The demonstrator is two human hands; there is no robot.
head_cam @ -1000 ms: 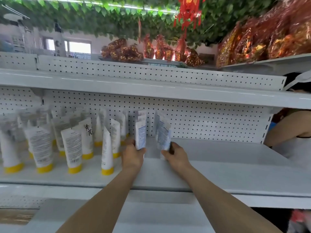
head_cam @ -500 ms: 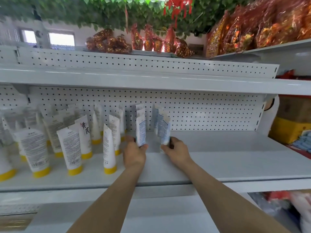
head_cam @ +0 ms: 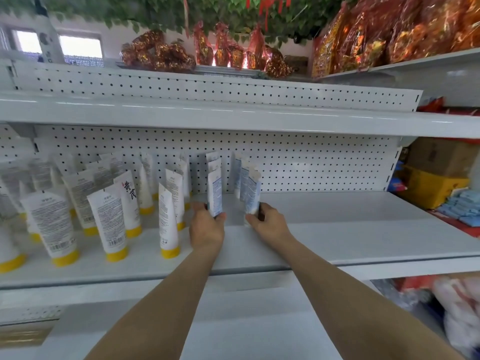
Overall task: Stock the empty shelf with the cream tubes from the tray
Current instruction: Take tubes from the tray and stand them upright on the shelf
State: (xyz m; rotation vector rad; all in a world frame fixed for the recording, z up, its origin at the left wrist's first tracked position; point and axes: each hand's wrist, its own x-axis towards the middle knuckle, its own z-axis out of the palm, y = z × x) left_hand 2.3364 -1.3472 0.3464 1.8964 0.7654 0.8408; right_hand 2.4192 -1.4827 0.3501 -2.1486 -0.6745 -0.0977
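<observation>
Two short rows of white-and-blue cream tubes stand cap-down on the white shelf (head_cam: 337, 229). My left hand (head_cam: 206, 226) grips the base of the front tube of the left row (head_cam: 215, 193). My right hand (head_cam: 268, 220) pinches the base of the front tube of the right row (head_cam: 251, 190). More tubes of each row stand behind, against the pegboard. The tray is not in view.
Several white tubes with yellow caps (head_cam: 109, 222) fill the shelf's left half. The right half of the shelf is bare. An upper shelf (head_cam: 233, 115) overhangs. Yellow and brown boxes (head_cam: 436, 183) and red-gold packets (head_cam: 389, 35) sit to the right and above.
The view has shifted a little to the right and closer. Both hands stay at the bases of the front tubes, almost unmoved.
</observation>
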